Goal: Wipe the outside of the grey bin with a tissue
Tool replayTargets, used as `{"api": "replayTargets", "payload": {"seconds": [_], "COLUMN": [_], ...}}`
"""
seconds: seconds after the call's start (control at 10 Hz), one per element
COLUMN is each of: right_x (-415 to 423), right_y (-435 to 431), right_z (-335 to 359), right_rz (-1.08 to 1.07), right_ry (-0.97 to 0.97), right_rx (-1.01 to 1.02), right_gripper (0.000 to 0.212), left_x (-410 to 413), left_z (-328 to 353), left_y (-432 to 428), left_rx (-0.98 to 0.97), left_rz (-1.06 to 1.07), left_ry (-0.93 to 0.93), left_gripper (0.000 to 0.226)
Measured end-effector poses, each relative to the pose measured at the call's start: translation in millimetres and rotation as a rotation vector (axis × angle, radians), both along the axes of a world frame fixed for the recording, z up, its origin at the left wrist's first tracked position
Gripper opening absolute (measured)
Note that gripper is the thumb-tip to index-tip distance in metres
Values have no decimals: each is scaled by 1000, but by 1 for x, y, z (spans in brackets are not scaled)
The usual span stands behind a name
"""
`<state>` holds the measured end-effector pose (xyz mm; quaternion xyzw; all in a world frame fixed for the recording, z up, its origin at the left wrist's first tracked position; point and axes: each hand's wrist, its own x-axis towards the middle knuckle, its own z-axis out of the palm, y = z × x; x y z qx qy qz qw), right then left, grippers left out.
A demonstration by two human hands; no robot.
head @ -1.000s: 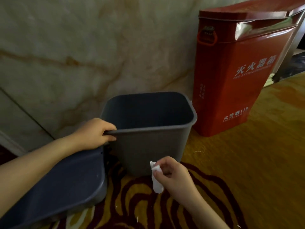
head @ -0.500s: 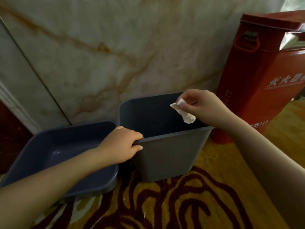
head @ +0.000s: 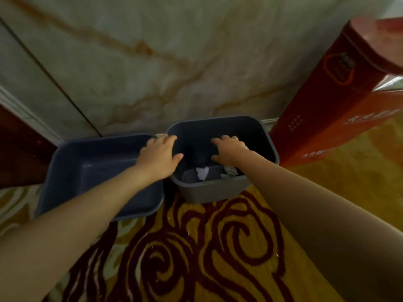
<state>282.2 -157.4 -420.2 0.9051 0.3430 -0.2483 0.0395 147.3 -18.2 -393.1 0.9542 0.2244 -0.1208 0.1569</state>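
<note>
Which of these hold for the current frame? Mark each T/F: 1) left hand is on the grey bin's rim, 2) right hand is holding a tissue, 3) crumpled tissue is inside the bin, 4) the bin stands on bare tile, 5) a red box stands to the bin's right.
1) True. The left hand rests on the left rim of the grey bin.
2) False. The right hand hangs over the bin's opening with fingers spread, no tissue in its grip.
3) True. A white tissue lies on the bin's bottom.
4) False. It stands on a yellow carpet with dark red swirls.
5) True. The red box stands right of the bin, by the wall.
</note>
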Motion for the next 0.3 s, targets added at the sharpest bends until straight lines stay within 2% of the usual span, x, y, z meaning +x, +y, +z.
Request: {"api": "replayTargets", "payload": {"seconds": [0.1,0.2,0.3], "right_x": [-11,-17,-20], "right_y": [-4,-5,-10], "right_z": [47,108,176], "right_rz": [-22,-17,15], "right_ry": [60,90,142], "right_rx": [-46,-39,-27], "right_gripper": [64,66,67], "left_x": [1,4,3], "left_z": [32,86,144], "left_y": [-7,-12,-15], "left_rx": [-58,-68,-89], "left_rz": [-41,-49,-67], "left_ry": [254,391,449], "left_gripper": [64,64,65]}}
